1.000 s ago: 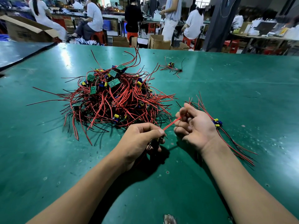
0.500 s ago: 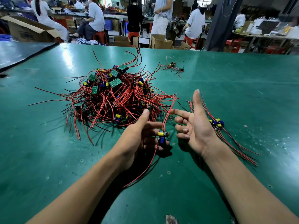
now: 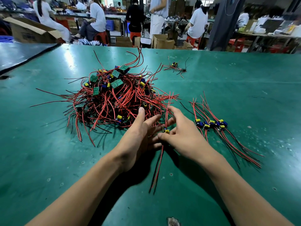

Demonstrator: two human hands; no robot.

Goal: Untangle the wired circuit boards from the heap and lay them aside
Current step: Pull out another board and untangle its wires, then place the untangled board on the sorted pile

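Circuit board [image 3: 165, 130]: frame centre — pinched by right hand [image 3: 184, 136]
Left hand [image 3: 138, 137]: fingers spread wide, beside heap [image 3: 114, 97]

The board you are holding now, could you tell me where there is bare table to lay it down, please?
Bare green table lies beyond and to the right of the sorted row of boards, and in front near the forearms, left of the right hand. The strip between the heap and the row is narrow, crossed by stray wires. The left hand sits at the heap's edge.
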